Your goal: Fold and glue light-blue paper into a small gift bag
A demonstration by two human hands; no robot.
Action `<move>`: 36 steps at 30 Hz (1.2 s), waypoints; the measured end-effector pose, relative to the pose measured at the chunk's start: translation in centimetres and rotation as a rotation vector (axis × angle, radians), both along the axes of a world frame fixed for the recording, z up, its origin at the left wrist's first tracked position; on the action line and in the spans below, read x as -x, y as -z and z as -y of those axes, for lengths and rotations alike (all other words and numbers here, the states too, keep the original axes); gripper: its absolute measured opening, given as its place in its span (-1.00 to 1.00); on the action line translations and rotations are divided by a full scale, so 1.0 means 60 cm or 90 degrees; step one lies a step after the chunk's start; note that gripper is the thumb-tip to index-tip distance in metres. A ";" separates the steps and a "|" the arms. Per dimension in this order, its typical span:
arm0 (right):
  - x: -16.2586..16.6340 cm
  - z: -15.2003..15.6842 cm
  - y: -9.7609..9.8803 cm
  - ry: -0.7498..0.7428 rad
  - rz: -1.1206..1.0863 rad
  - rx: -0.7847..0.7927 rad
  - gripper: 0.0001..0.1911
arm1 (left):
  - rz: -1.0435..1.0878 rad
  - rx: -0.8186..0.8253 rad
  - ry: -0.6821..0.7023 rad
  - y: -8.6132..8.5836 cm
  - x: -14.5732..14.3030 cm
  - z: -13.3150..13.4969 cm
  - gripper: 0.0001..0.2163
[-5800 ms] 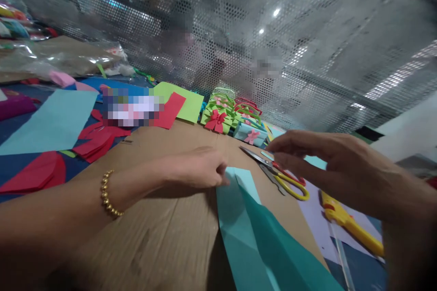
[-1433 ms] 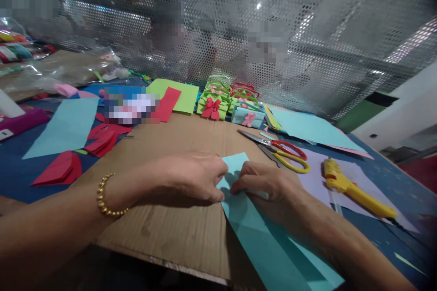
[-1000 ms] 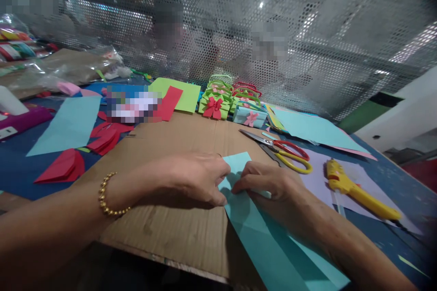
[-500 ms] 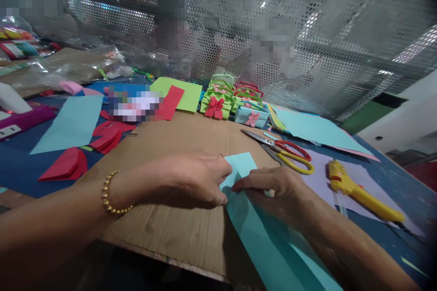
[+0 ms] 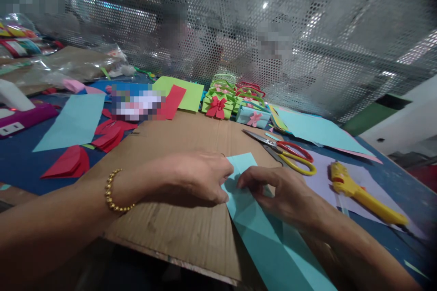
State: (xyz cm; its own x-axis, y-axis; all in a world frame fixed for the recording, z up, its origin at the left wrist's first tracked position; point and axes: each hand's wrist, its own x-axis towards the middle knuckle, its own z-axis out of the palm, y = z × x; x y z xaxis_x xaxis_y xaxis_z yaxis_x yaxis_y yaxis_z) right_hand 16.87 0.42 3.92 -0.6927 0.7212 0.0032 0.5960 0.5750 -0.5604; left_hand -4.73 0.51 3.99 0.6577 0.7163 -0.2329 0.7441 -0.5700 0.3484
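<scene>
A long sheet of light blue paper (image 5: 259,232) with creases along it lies slanting over the cardboard, running off the bottom of the view. My left hand (image 5: 201,177), wearing a gold bead bracelet (image 5: 112,193) at the wrist, pinches the sheet's left edge near its far end. On the other side, my right hand (image 5: 283,188) has its fingers curled onto the paper, the index fingertip and thumb at the crease. The undersides of both hands' fingers are partly hidden. Scissors (image 5: 280,148) with red and yellow handles lie just beyond my right hand.
The brown cardboard (image 5: 170,236) covers the table's middle. A yellow glue gun (image 5: 365,195) rests on lilac paper at right. Small paper bags with bows (image 5: 218,102) stand at the back. Red folded pieces (image 5: 66,163) and a light blue sheet (image 5: 71,120) lie left.
My right hand's fingers have drawn back slightly to the right along the paper and curled more. The left hand keeps its place on the sheet's edge.
</scene>
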 end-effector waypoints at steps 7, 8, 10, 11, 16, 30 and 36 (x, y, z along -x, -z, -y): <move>-0.003 -0.004 0.005 -0.003 -0.003 -0.005 -0.67 | 0.003 -0.004 -0.015 -0.010 -0.004 0.005 -0.81; -0.002 -0.003 0.004 -0.006 -0.002 -0.003 -0.68 | 0.000 -0.006 -0.016 -0.012 -0.005 0.005 -0.81; -0.001 -0.002 0.003 -0.004 -0.007 -0.003 -0.70 | -0.002 -0.011 -0.014 -0.013 -0.007 0.005 -0.81; 0.000 -0.001 0.004 -0.002 -0.011 -0.006 -0.71 | -0.004 -0.011 -0.013 -0.013 -0.007 0.005 -0.81; -0.003 0.002 0.012 0.021 -0.010 -0.027 -0.81 | -0.007 0.002 -0.011 -0.012 -0.005 0.003 -0.79; 0.015 0.018 0.007 -0.006 0.021 -0.112 -0.77 | 0.060 0.037 0.003 0.000 0.004 -0.009 -0.85; 0.012 0.014 0.009 -0.016 0.025 -0.098 -0.76 | 0.042 0.050 -0.007 -0.006 0.002 -0.008 -0.87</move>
